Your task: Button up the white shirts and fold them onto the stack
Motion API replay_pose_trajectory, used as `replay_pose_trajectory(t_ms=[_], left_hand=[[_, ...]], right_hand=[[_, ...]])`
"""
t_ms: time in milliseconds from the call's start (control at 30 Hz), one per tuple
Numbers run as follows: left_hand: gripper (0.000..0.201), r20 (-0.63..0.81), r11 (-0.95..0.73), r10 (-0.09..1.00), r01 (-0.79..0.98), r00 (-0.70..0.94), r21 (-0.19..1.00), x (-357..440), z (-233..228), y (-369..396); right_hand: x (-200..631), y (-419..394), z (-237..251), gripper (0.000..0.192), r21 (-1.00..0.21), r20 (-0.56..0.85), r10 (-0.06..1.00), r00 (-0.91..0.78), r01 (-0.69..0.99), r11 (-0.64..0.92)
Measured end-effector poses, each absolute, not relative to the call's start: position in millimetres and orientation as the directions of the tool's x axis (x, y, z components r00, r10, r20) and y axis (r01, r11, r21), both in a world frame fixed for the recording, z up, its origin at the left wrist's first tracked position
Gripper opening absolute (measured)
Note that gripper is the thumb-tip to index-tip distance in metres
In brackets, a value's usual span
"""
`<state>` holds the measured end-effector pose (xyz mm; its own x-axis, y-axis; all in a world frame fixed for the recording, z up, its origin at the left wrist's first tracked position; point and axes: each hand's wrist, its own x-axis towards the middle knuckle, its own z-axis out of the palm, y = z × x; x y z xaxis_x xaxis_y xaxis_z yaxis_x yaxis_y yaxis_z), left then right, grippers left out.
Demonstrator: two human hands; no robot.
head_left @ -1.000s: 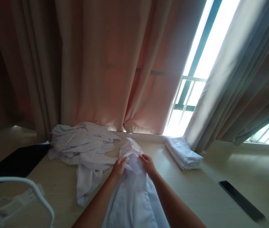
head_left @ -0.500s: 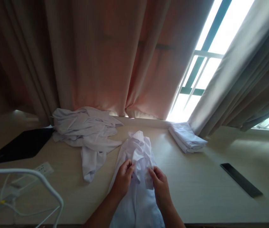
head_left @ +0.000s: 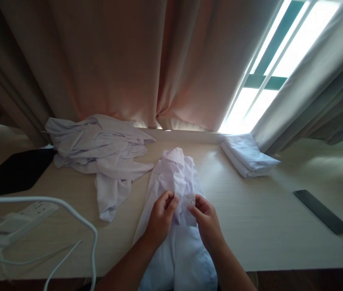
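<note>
The left hand [head_left: 160,220] and right hand [head_left: 207,220] each pinched a white garment [head_left: 175,171] between thumb and fingers, side by side, as it lay along the middle of the table [head_left: 256,226] and ran past the near edge. Crumpled white cloth [head_left: 95,147] lay far left, folded white cloth [head_left: 247,155] far right, and a power strip [head_left: 34,212] near left.

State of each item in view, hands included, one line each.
Left hand: pinching white garment
Right hand: pinching the garment too
White garment: rumpled where held
White pile: crumpled
White stack: folded
Curtains: parted at the window
Power strip: sockets up
Dark slab: lying flat
Black panel: lying flat
</note>
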<state>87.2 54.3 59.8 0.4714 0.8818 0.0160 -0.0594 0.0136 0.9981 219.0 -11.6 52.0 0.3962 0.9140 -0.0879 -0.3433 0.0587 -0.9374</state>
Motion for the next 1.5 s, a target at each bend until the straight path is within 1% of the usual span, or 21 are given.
replay_pose_trajectory(t_ms=[200, 367, 500, 700, 900, 1033, 1333, 1500], left_hand=[[0.030, 0.041, -0.030, 0.896, -0.033, 0.443, 0.999, 84, 56, 45], [0.030, 0.060, -0.072, 0.918, 0.017, 0.391, 0.997, 75, 51, 37], [0.031, 0.048, -0.065, 0.933, 0.035, 0.357, 0.997, 72, 45, 32], [0.030, 0.063, -0.064, 0.944, -0.009, 0.325, 0.998, 77, 46, 25], [0.027, 0.061, -0.056, 0.955, -0.026, 0.291, 0.998, 91, 46, 21], [0.027, 0.063, -0.058, 0.952, -0.026, 0.300, 0.998, 98, 41, 22], [0.025, 0.074, -0.085, 0.960, 0.029, 0.270, 0.996, 101, 36, 23], [0.025, 0.070, -0.068, 0.954, -0.017, 0.292, 0.998, 98, 39, 21]], right_hand=[[221, -16, 43, 0.034, -0.930, -0.112, 0.909, 0.401, -0.366, 0.046], [221, -29, 33, 0.030, -0.960, -0.121, 0.886, 0.447, -0.281, 0.011], [219, -40, 35, 0.029, -0.970, -0.109, 0.871, 0.479, -0.242, 0.011], [212, -49, 47, 0.025, -0.990, -0.037, 0.862, 0.506, -0.138, 0.038], [210, -47, 46, 0.020, -0.989, -0.028, 0.865, 0.501, -0.141, 0.050], [213, -45, 43, 0.020, -0.989, -0.021, 0.876, 0.482, -0.137, 0.052], [216, -45, 38, 0.026, -1.000, 0.025, 0.839, 0.544, 0.004, 0.028], [211, -49, 36, 0.026, -0.991, 0.083, 0.838, 0.539, 0.136, 0.011]])
